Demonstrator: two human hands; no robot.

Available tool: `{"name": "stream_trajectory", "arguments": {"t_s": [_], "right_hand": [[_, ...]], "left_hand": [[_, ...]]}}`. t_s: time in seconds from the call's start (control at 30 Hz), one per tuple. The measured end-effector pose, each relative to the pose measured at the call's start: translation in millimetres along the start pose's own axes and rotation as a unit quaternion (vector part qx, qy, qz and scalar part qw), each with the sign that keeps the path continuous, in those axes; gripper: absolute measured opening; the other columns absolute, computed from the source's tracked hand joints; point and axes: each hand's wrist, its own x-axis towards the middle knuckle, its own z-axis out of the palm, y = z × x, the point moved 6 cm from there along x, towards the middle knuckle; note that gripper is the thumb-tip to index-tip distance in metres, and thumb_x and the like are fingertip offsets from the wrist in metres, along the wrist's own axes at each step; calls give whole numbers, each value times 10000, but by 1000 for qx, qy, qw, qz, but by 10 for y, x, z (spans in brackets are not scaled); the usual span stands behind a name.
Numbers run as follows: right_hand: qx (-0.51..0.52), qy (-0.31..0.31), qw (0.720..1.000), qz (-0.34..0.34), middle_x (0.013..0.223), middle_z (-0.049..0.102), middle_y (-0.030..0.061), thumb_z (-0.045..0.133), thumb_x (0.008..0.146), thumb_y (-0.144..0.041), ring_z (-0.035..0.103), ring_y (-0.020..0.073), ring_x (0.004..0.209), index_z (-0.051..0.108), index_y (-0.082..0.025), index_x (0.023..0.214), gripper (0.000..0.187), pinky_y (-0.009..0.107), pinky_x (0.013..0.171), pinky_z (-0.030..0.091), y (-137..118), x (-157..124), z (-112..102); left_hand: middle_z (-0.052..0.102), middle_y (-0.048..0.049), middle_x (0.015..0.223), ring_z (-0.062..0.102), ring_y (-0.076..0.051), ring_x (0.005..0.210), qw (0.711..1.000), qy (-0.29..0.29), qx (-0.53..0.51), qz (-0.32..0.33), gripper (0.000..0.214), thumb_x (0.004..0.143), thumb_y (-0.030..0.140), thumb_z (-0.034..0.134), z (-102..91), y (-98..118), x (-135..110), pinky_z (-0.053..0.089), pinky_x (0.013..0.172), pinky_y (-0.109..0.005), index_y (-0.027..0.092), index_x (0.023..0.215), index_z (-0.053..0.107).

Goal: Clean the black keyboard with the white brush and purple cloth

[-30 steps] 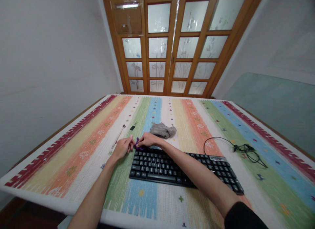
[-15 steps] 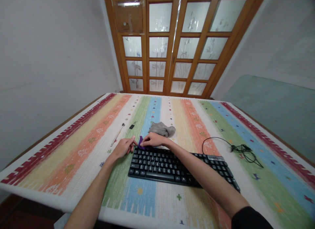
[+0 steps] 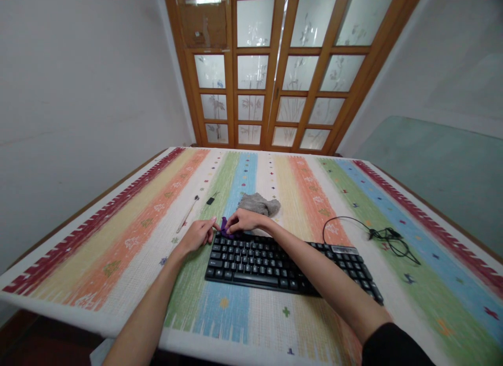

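A black keyboard (image 3: pixel 255 264) lies on the striped tablecloth, its right part crossed by my right forearm. My right hand (image 3: pixel 247 221) is closed on a small purple cloth (image 3: pixel 224 224), pressed to the keyboard's back edge near the left corner. Beside that same corner is my left hand (image 3: pixel 199 234), its thumb and forefinger stretched out toward the cloth and the other fingers bent by the keyboard's side. Whether the left fingertips touch the keyboard, I cannot tell. Just behind my right hand sits a crumpled grey cloth (image 3: pixel 259 203).
Left of the grey cloth lie a thin brush (image 3: pixel 187 214) with a dark head and a small black object (image 3: pixel 210 201). The keyboard's cable (image 3: pixel 389 237) is bundled at the right. Wooden glazed doors (image 3: pixel 253 72) stand beyond the striped tablecloth (image 3: pixel 133 240).
My right hand has shifted slightly along the keyboard's back edge with the purple cloth. The left hand is almost where it was. The view has tilted a little.
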Motion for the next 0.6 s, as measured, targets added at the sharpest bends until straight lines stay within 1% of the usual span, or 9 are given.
{"name": "stream_trajectory", "arguments": {"t_s": [0.2, 0.37, 0.5, 0.6], "right_hand": [[-1, 26, 1000, 5, 673, 693, -12, 656, 744, -165, 566, 110, 605, 778, -134, 825, 150, 210, 605, 433, 57, -50, -116], [-12, 48, 999, 0, 673, 674, -4, 611, 789, -170, 550, 116, 626, 760, -118, 805, 159, 223, 610, 412, 64, -206, -235], [-16, 28, 999, -12, 759, 718, 3, 602, 826, -190, 594, 125, 700, 774, -127, 823, 183, 221, 685, 435, 8, -312, -197], [-21, 11, 1000, -13, 793, 740, -7, 702, 786, -257, 619, 130, 726, 786, -161, 837, 137, 218, 705, 447, -8, -322, -127]], "left_hand": [[534, 19, 452, 440, -121, 380, 1000, 2, 3, 4, 639, 861, 685, 393, 1, -5, 3, 340, 439, -248, 136, 817, 717], [537, 19, 454, 435, -118, 377, 1000, -1, 6, 6, 645, 855, 699, 395, 2, -21, 14, 340, 435, -247, 142, 795, 713], [537, 16, 458, 442, -120, 386, 1000, -3, 10, 7, 643, 859, 702, 390, 6, -21, 16, 345, 436, -247, 149, 770, 706], [536, 17, 464, 447, -123, 392, 1000, -4, 13, 7, 641, 855, 705, 392, 10, -15, 17, 345, 436, -249, 152, 766, 704]]}}
